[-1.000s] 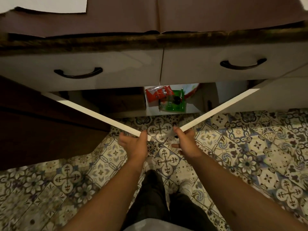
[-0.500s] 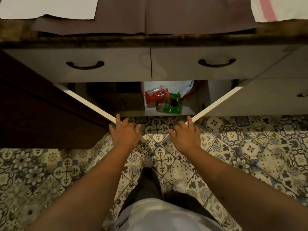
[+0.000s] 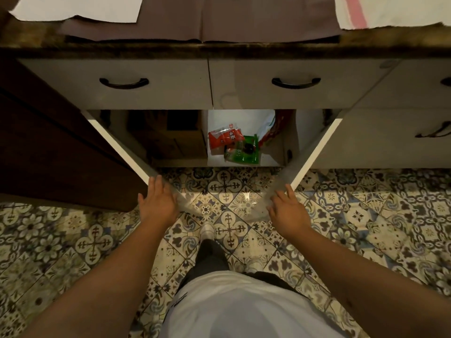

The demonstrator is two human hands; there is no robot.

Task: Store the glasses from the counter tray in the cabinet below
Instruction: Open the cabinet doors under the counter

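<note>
We look straight down at the cabinet (image 3: 244,137) under the counter (image 3: 219,48), and it stands open; its left door (image 3: 119,148) swings out toward us on the left, its right door (image 3: 314,152) does the same on the right, and both white door edges are blurred at their near ends. Our left hand (image 3: 158,203) lies at the near tip of the left door, fingers straight and together, touching or just short of the edge, we cannot tell which; it holds nothing. Our right hand (image 3: 288,211) lies at the near tip of the right door, fingers likewise straight and relaxed, with nothing in its grasp.

Inside the cabinet, right of the middle, a red packet (image 3: 225,137) lies partly over a green packet (image 3: 242,152) on a pale floor panel; the left half of the interior is dark and we cannot make out what sits there. Above the opening are two drawers, each with a dark curved handle (image 3: 124,83); a brown cloth (image 3: 202,18) covers the middle of the counter, a white sheet (image 3: 80,8) lies far left, and a white towel with a pink stripe (image 3: 390,11) lies far right. The glasses and their tray are outside the frame; patterned floor tiles (image 3: 366,215) fill the near ground.
</note>
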